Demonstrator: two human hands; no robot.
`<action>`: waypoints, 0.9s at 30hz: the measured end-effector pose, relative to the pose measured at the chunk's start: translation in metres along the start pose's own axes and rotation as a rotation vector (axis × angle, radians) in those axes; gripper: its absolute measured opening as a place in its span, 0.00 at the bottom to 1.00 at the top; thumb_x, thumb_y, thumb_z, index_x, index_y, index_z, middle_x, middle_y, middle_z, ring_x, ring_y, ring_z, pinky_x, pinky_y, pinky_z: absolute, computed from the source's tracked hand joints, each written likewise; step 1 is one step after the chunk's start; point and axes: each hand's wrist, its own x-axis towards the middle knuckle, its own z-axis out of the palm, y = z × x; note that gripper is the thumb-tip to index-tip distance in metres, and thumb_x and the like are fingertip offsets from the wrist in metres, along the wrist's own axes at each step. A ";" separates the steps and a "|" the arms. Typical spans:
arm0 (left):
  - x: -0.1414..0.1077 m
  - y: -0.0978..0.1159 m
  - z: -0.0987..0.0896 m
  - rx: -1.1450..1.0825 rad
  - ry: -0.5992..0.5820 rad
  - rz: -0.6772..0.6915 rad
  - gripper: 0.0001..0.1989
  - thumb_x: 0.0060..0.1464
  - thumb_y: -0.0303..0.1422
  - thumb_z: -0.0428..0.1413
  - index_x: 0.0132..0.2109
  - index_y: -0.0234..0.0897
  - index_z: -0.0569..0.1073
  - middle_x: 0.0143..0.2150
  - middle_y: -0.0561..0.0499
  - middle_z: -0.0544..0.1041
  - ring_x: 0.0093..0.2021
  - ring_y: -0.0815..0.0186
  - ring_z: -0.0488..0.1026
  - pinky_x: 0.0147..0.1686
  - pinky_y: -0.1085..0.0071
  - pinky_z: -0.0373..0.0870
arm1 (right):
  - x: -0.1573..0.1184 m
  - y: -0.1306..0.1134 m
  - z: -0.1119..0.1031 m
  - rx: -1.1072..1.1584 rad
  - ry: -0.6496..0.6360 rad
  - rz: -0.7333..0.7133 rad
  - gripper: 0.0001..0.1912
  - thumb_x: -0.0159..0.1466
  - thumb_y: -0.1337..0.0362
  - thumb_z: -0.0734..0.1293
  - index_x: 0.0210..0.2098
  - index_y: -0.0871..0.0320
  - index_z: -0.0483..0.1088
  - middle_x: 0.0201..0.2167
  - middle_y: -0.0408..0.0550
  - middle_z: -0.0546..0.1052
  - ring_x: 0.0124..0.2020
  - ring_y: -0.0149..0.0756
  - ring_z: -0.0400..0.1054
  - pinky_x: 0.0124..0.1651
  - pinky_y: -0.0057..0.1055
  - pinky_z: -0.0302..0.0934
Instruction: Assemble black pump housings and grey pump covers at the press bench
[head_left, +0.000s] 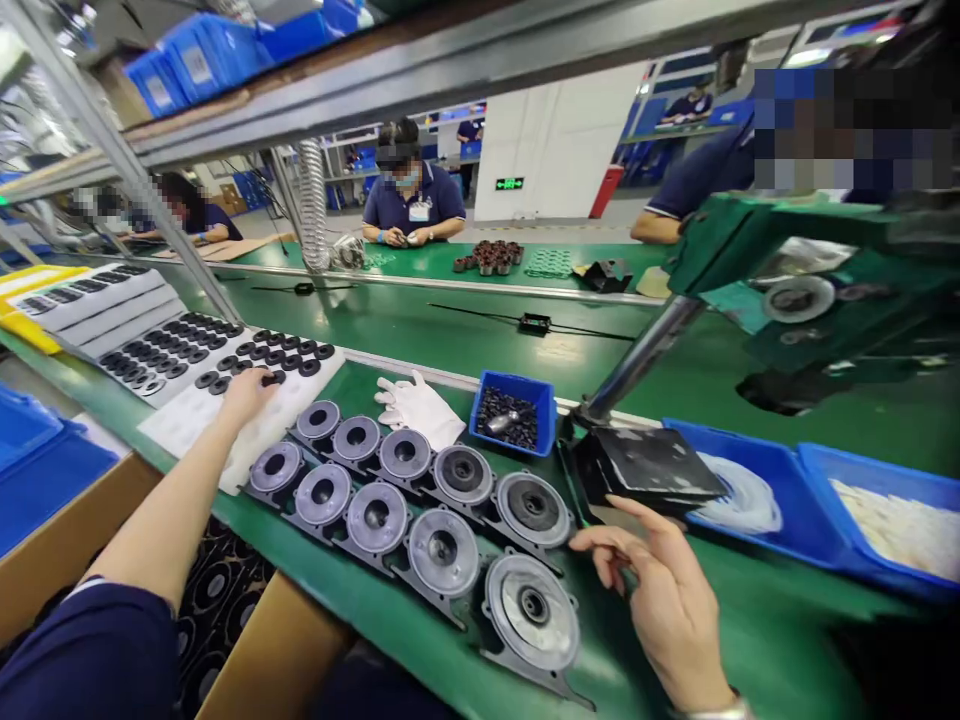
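Note:
My left hand (249, 398) reaches over a white foam sheet (191, 420) at the left, its fingers pinched on a small black ring (271, 379) at the edge of several like it. My right hand (664, 580) hovers over the green bench at the right, fingers apart, holding nothing. Beside it, two slanting rows of round grey speaker frames run across the bench. The closest ones are a frame with a pale inner disc (534, 610) and a darker one (532, 508). Some frames have a hub in the centre, while those toward the left show a dark hole.
Behind the frames lie a white glove (420, 408) and a blue bin of small black parts (514, 412). A green press (795, 290) overhangs the right, above a black block (649, 465) and blue trays (892, 500). Co-workers sit across the conveyor (360, 318).

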 end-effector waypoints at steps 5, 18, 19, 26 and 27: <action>0.011 -0.008 -0.001 0.028 -0.057 0.111 0.14 0.52 0.42 0.56 0.33 0.34 0.70 0.44 0.45 0.78 0.55 0.52 0.69 0.61 0.56 0.61 | 0.003 0.004 -0.003 -0.016 -0.026 0.015 0.17 0.64 0.64 0.58 0.51 0.57 0.65 0.26 0.48 0.78 0.17 0.32 0.62 0.20 0.29 0.53; 0.012 -0.006 0.011 0.143 -0.064 0.115 0.10 0.56 0.38 0.51 0.35 0.34 0.65 0.47 0.44 0.75 0.57 0.49 0.69 0.61 0.53 0.63 | 0.004 0.012 -0.005 -0.019 -0.138 -0.020 0.18 0.64 0.67 0.56 0.52 0.59 0.65 0.28 0.47 0.78 0.18 0.30 0.60 0.21 0.29 0.50; 0.010 -0.005 0.012 0.134 -0.051 0.109 0.10 0.57 0.38 0.50 0.36 0.34 0.64 0.47 0.44 0.74 0.57 0.49 0.68 0.61 0.52 0.62 | 0.005 0.013 -0.005 -0.031 -0.138 -0.020 0.18 0.64 0.66 0.56 0.52 0.58 0.65 0.28 0.47 0.77 0.18 0.30 0.59 0.21 0.29 0.50; 0.008 -0.008 0.019 0.100 0.079 0.031 0.12 0.56 0.40 0.49 0.39 0.35 0.65 0.50 0.39 0.73 0.56 0.49 0.69 0.58 0.52 0.66 | 0.005 0.011 -0.007 -0.122 -0.146 0.042 0.16 0.66 0.62 0.56 0.50 0.57 0.66 0.27 0.46 0.76 0.19 0.31 0.61 0.22 0.29 0.56; 0.009 -0.010 0.020 0.096 0.078 0.026 0.12 0.56 0.41 0.50 0.40 0.36 0.66 0.49 0.39 0.74 0.54 0.50 0.71 0.56 0.53 0.68 | 0.006 0.011 -0.008 -0.135 -0.137 0.060 0.16 0.66 0.61 0.57 0.50 0.57 0.66 0.27 0.46 0.76 0.20 0.31 0.61 0.22 0.29 0.56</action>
